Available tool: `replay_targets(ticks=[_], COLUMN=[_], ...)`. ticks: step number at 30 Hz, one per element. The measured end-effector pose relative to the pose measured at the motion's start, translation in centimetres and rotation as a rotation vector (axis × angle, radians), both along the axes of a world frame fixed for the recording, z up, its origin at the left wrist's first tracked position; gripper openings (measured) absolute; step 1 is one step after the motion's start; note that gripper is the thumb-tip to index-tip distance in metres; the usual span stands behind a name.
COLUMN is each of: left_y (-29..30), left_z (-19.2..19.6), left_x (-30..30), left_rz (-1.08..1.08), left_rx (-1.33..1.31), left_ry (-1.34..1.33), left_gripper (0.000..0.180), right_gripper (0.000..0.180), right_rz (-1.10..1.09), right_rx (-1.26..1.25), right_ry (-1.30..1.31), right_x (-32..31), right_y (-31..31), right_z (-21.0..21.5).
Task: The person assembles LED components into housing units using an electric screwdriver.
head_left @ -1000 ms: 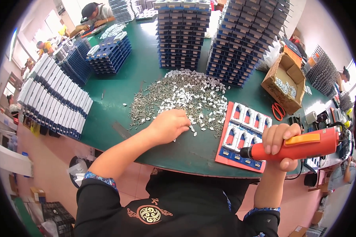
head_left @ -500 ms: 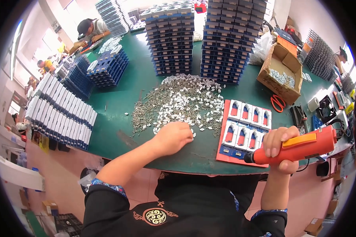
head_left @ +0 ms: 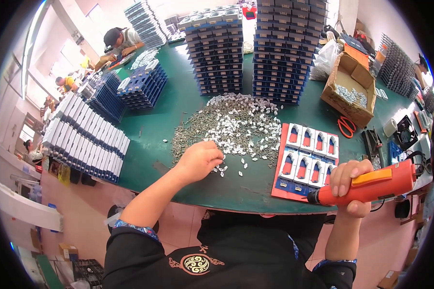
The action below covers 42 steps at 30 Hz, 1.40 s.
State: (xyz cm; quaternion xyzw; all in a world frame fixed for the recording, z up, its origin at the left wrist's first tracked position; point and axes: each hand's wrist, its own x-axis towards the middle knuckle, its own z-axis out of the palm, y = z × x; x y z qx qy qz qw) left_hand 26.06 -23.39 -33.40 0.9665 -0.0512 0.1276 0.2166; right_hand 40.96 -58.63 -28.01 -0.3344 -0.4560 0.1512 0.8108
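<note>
My left hand (head_left: pixel 199 162) is at the near left edge of a heap of silver screws (head_left: pixel 190 131) and small white plastic pieces (head_left: pixel 236 126). Its fingers are pinched together, and their tips touch the heap's edge; what is between them is hidden. A few loose white pieces (head_left: pixel 240 173) lie beside the fingertips. A red electric screwdriver (head_left: pixel 381 185) with an orange lever is wrapped in my right hand (head_left: pixel 350 185), its black tip pointing left. That tip hovers by the near edge of a red board (head_left: pixel 287 194), which carries two rows of white-and-blue housings (head_left: pixel 294 137).
Tall stacks of blue-and-grey parts (head_left: pixel 217 58) stand behind the heap. White-and-blue stacks (head_left: pixel 87 137) line the left side. To the right are a cardboard box (head_left: pixel 349 108) of small parts, red scissors (head_left: pixel 346 126) and a tape roll (head_left: pixel 390 127). Another person (head_left: pixel 123 43) works at the far left.
My left hand has moved left and slightly away from me, uncovering loose white pieces in front of the heap. My right hand keeps its grip on the screwdriver. The view has shifted slightly.
</note>
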Motion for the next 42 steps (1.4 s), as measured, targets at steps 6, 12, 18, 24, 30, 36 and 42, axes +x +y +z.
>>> replay_targets(ticks=[6,12,18,24,30,36,42], left_y=[-0.7,-1.9,-2.8,-2.5,-4.9,-4.8,-5.4], left_z=[-0.1,0.1,-0.7,-1.7,-0.9,-2.5,-2.6], left_x=[0.3,-0.1,-0.4,-0.1,0.4,0.4,0.4], left_rz=[-0.02,0.177,0.278,0.199,-0.059,-0.084,-0.096], left_rx=[0.113,-0.007,-0.109,-0.002,-0.133,-0.091,0.071], left_ry=[0.057,0.182,0.055,-0.095,-0.181,-0.161,-0.252], left_gripper=[0.01,0.013,0.01,0.004,0.005,0.006,0.011], right_gripper=[0.054,0.055,0.055,0.055,0.055,0.056,0.055], right_rz=[-0.017,-0.029,-0.041,-0.042,-0.048,-0.032,-0.039], right_rx=[0.0,-0.013,-0.004,-0.004,0.002,-0.003,0.007], right_ry=[0.007,0.017,0.022,0.018,0.025,0.033,0.036], right_x=[-0.2,-0.3,-0.4,-0.4,-0.5,-0.4,-0.4], right_y=[-0.3,-0.3,-0.8,-1.3,-1.8,-1.9,-1.9], right_z=[0.1,0.2,0.4,0.4,0.1,0.1,-0.1])
